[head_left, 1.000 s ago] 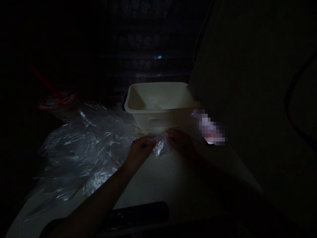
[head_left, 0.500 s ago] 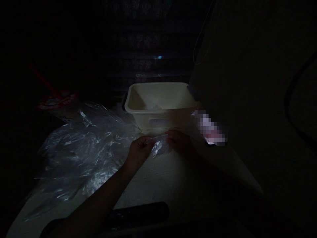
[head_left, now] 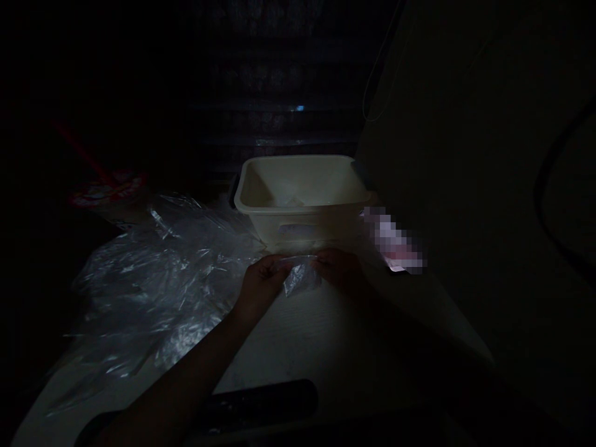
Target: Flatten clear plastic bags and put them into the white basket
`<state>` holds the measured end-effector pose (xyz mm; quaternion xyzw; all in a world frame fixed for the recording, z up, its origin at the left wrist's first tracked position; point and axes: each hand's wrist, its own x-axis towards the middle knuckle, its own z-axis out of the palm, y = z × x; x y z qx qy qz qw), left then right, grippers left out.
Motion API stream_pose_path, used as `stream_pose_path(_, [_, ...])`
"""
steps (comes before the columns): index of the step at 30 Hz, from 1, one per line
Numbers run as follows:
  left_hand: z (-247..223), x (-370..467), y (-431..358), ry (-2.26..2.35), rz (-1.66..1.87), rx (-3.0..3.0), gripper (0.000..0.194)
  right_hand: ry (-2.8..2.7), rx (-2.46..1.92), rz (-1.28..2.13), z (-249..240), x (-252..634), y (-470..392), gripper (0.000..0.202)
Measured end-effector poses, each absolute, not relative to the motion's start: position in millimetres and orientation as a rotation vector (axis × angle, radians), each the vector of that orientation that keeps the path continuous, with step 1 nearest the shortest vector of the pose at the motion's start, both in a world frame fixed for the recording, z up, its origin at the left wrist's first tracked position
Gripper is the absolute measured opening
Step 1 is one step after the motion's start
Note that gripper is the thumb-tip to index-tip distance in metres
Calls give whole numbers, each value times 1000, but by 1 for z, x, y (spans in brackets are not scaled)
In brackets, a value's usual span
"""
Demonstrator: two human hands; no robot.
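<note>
Between my two hands is a small clear plastic bag [head_left: 298,278], stretched along its top edge and hanging down over the table. My left hand [head_left: 264,277] pinches its left upper corner. The right upper corner is gripped by my right hand [head_left: 339,266], which is dark and hard to make out. Just behind the hands stands a cream plastic basin [head_left: 302,217] with a pale label on its front. Something small and clear lies on its floor. Left of my left hand spreads a heap of clear plastic bags [head_left: 158,285].
A cup with a red patterned lid and red straw [head_left: 107,186] stands behind the heap. A phone-like object with a blurred lit screen [head_left: 395,242] leans right of the basin. A black bar-shaped thing [head_left: 265,403] lies at the white table's [head_left: 279,347] near edge.
The small bag's top edge is drawn straighter between my hands, and my right fingers have shifted slightly downward. Everything else stays in place.
</note>
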<state>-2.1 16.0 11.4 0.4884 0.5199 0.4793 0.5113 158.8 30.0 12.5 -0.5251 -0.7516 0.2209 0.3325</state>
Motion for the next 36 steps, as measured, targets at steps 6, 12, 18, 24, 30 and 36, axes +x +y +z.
stream_pose_path(6, [13, -2, 16, 1252, 1145, 1163, 11, -1954, -1405, 537, 14, 158, 30, 13])
stream_pose_path(12, [11, -2, 15, 1233, 1129, 1155, 18, -1940, -1384, 534, 13, 158, 29, 14])
stream_pose_path(18, [10, -3, 15, 1228, 1125, 1151, 19, -1927, -1397, 547, 13, 160, 31, 16])
stream_pose_path(24, [13, -2, 14, 1230, 1122, 1146, 15, -1951, -1409, 513, 14, 160, 31, 17])
stream_pose_path(30, [10, -3, 14, 1270, 1153, 1131, 12, -1919, -1415, 540, 17, 159, 30, 17])
stream_pose_path(36, [9, -3, 14, 1331, 1206, 1118, 16, -1845, -1425, 589, 16, 160, 28, 13])
